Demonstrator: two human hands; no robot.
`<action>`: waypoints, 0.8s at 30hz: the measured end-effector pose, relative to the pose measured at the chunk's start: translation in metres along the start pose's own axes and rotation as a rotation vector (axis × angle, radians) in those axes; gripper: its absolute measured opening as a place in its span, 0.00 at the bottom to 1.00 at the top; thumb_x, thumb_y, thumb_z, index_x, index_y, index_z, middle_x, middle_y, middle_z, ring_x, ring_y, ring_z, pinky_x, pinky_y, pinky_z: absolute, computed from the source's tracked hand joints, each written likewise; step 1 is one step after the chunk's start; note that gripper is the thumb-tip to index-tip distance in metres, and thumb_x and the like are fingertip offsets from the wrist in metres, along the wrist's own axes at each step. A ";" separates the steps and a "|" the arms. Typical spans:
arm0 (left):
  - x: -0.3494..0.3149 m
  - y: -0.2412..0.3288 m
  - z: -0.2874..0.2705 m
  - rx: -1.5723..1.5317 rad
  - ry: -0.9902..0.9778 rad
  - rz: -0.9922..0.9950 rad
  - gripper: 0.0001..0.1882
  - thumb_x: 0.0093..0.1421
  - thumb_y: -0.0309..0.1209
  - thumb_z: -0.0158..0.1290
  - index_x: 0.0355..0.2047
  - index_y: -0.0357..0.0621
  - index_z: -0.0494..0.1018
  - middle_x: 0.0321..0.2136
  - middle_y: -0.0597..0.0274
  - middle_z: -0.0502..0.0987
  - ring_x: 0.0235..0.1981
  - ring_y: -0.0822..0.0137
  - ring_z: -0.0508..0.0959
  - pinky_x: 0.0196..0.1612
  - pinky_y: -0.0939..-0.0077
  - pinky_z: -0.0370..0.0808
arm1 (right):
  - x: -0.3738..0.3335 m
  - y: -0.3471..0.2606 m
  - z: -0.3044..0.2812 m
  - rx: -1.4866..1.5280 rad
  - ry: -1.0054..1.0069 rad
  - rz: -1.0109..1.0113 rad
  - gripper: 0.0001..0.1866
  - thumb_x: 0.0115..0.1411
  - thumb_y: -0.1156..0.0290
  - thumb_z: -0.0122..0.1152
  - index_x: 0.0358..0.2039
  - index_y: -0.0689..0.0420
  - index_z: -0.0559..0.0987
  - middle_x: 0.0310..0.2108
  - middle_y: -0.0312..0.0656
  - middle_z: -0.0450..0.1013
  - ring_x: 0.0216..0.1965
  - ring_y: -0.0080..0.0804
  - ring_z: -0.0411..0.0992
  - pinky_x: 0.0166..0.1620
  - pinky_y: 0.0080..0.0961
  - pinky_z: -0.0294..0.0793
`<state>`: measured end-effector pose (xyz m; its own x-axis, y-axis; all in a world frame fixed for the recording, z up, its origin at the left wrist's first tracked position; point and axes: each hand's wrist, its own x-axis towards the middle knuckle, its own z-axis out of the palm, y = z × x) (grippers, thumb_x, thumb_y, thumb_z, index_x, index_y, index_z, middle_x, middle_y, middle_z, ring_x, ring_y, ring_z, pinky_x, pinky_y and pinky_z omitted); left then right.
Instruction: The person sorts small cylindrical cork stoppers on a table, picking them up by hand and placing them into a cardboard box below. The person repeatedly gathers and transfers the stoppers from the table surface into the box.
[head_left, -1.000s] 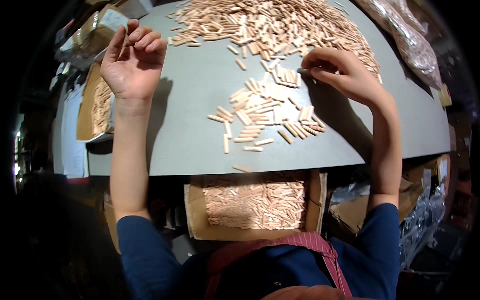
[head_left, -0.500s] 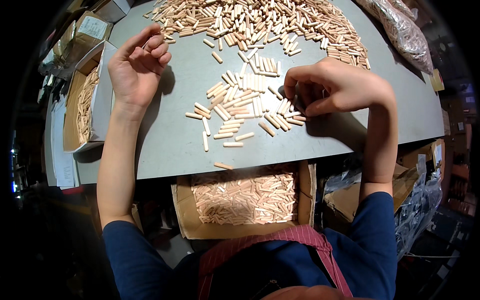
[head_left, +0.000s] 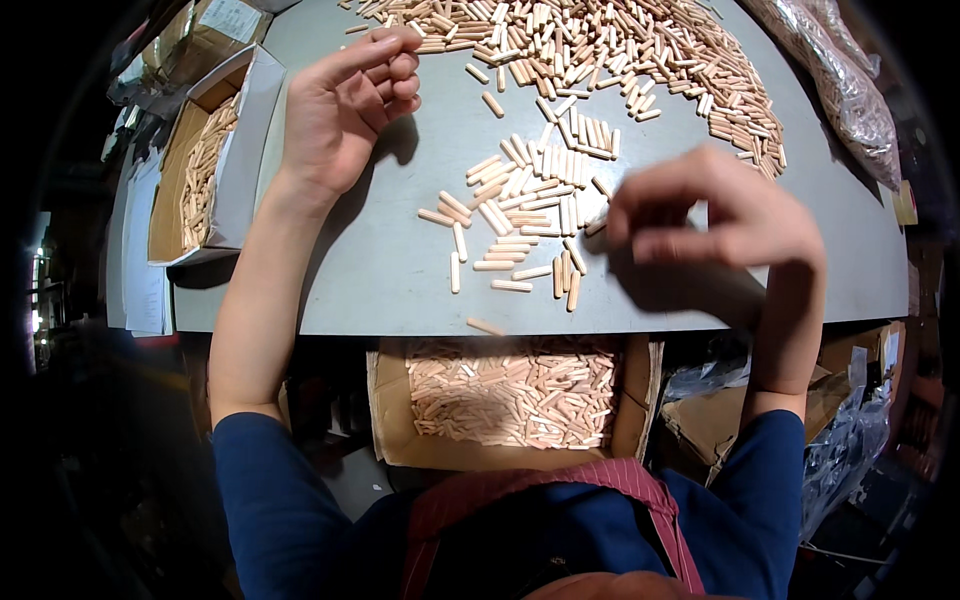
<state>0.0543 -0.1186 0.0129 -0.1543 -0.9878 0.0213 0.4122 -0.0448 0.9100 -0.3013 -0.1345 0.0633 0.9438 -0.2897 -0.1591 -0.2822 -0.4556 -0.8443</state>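
My left hand [head_left: 350,110] hovers palm-up by the left end of a heap of short wooden dowels [head_left: 570,50]. Its fingers are half curled and apart, and the visible palm is bare. My right hand [head_left: 715,210], smeared by motion, arches over the table at the right side of the loose dowels [head_left: 545,165]. Its thumb and forefinger are bent; whether a dowel is between them cannot be made out. A few dowels [head_left: 566,278] lie side by side just left of that hand, and one blurred dowel [head_left: 486,327] is by the front edge.
Below the front edge of the grey table [head_left: 380,290] sits an open cardboard box [head_left: 400,452] full of dowels. A white-sided box [head_left: 240,170] of dowels stands at left. A clear plastic bag [head_left: 845,90] of dowels lies far right. Cartons and plastic wrap [head_left: 850,420] are at lower right.
The view has shifted, so the table and both hands appear further right. Several dowels by my right hand now lie nearer the front edge, and that hand has lifted off them.
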 end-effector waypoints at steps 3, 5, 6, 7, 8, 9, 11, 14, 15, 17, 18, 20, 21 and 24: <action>-0.003 0.002 0.006 0.107 -0.013 0.004 0.14 0.69 0.35 0.54 0.46 0.38 0.80 0.31 0.68 0.78 0.32 0.76 0.78 0.41 0.80 0.77 | 0.005 0.014 -0.001 -0.198 0.391 0.148 0.09 0.62 0.74 0.63 0.42 0.63 0.82 0.32 0.44 0.82 0.33 0.31 0.80 0.39 0.30 0.78; -0.002 0.001 0.009 0.150 -0.040 0.001 0.13 0.69 0.35 0.55 0.45 0.39 0.80 0.32 0.69 0.78 0.32 0.77 0.78 0.40 0.82 0.76 | 0.010 0.025 0.003 -0.253 0.391 0.098 0.09 0.62 0.74 0.63 0.42 0.63 0.82 0.32 0.45 0.82 0.33 0.34 0.81 0.39 0.31 0.79; -0.002 0.000 0.010 0.157 -0.057 -0.003 0.13 0.69 0.35 0.55 0.45 0.40 0.80 0.32 0.69 0.78 0.32 0.78 0.78 0.40 0.83 0.76 | 0.013 0.026 0.004 -0.280 0.389 0.073 0.09 0.62 0.74 0.63 0.42 0.64 0.82 0.32 0.45 0.82 0.33 0.35 0.81 0.40 0.31 0.79; -0.001 0.000 0.011 0.163 -0.074 -0.006 0.13 0.69 0.35 0.55 0.45 0.40 0.80 0.32 0.70 0.78 0.33 0.79 0.78 0.40 0.83 0.76 | 0.013 0.022 0.006 -0.254 0.350 0.070 0.10 0.62 0.74 0.64 0.42 0.63 0.82 0.32 0.46 0.82 0.34 0.38 0.81 0.40 0.31 0.79; -0.001 -0.001 0.012 0.187 -0.091 -0.010 0.12 0.68 0.36 0.55 0.45 0.41 0.80 0.32 0.71 0.78 0.33 0.79 0.78 0.40 0.83 0.76 | 0.014 0.022 0.009 -0.204 0.302 0.029 0.10 0.62 0.74 0.64 0.43 0.62 0.82 0.33 0.46 0.82 0.35 0.37 0.82 0.40 0.30 0.79; -0.001 -0.002 0.014 0.210 -0.084 -0.004 0.12 0.68 0.36 0.55 0.44 0.42 0.81 0.32 0.71 0.78 0.33 0.79 0.78 0.40 0.83 0.76 | 0.015 0.021 0.012 -0.154 0.254 -0.010 0.10 0.62 0.74 0.64 0.43 0.61 0.83 0.33 0.46 0.82 0.35 0.37 0.82 0.40 0.30 0.79; -0.005 -0.002 0.019 0.261 -0.064 0.008 0.12 0.68 0.36 0.56 0.44 0.42 0.81 0.32 0.71 0.78 0.33 0.79 0.78 0.40 0.84 0.76 | 0.013 0.014 0.008 -0.185 0.083 -0.052 0.11 0.62 0.75 0.63 0.45 0.60 0.83 0.35 0.45 0.82 0.36 0.37 0.81 0.40 0.30 0.79; -0.010 -0.002 0.022 0.361 -0.029 0.017 0.14 0.69 0.36 0.53 0.47 0.39 0.78 0.32 0.71 0.75 0.34 0.81 0.75 0.38 0.86 0.75 | 0.016 0.009 0.009 -0.071 0.035 -0.102 0.14 0.62 0.75 0.62 0.49 0.59 0.83 0.38 0.46 0.80 0.36 0.38 0.79 0.40 0.31 0.78; -0.009 -0.003 0.024 0.369 -0.024 0.013 0.14 0.68 0.36 0.54 0.47 0.39 0.78 0.33 0.71 0.75 0.34 0.81 0.75 0.38 0.86 0.75 | 0.018 0.014 0.013 -0.092 0.125 -0.160 0.15 0.62 0.76 0.62 0.50 0.59 0.83 0.38 0.46 0.80 0.37 0.38 0.79 0.40 0.31 0.78; -0.008 -0.004 0.026 0.386 -0.012 0.006 0.15 0.68 0.36 0.54 0.48 0.39 0.79 0.34 0.71 0.76 0.34 0.82 0.76 0.38 0.87 0.75 | 0.021 0.018 0.017 -0.148 0.212 -0.202 0.19 0.60 0.77 0.62 0.53 0.57 0.83 0.38 0.46 0.79 0.38 0.39 0.79 0.41 0.32 0.78; -0.008 -0.005 0.028 0.396 -0.005 0.006 0.15 0.67 0.36 0.55 0.48 0.40 0.79 0.34 0.71 0.77 0.34 0.82 0.76 0.38 0.86 0.75 | 0.021 0.018 0.018 -0.183 0.209 -0.185 0.21 0.58 0.78 0.62 0.54 0.56 0.83 0.38 0.46 0.78 0.38 0.39 0.79 0.42 0.32 0.78; -0.009 -0.007 0.030 0.419 0.016 0.007 0.15 0.67 0.36 0.55 0.48 0.40 0.79 0.34 0.70 0.78 0.34 0.81 0.76 0.39 0.85 0.75 | 0.023 0.016 0.021 -0.232 0.174 -0.165 0.27 0.54 0.80 0.62 0.56 0.51 0.84 0.37 0.45 0.76 0.39 0.42 0.78 0.43 0.34 0.78; -0.009 -0.007 0.029 0.425 0.009 0.006 0.14 0.66 0.35 0.56 0.48 0.41 0.79 0.34 0.70 0.78 0.33 0.80 0.76 0.39 0.85 0.75 | 0.023 0.015 0.022 -0.251 0.162 -0.168 0.26 0.55 0.81 0.62 0.55 0.52 0.84 0.38 0.46 0.76 0.39 0.42 0.78 0.44 0.33 0.78; -0.009 -0.008 0.028 0.447 -0.011 0.004 0.14 0.66 0.35 0.57 0.48 0.41 0.80 0.34 0.69 0.78 0.33 0.79 0.76 0.40 0.84 0.74 | 0.022 0.010 0.025 -0.285 0.145 -0.180 0.24 0.58 0.83 0.60 0.55 0.53 0.86 0.40 0.45 0.76 0.41 0.40 0.77 0.44 0.32 0.77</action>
<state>0.0269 -0.1055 0.0173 -0.1638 -0.9861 0.0275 -0.0154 0.0304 0.9994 -0.2792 -0.1246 0.0390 0.9543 -0.2904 0.0699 -0.1699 -0.7201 -0.6728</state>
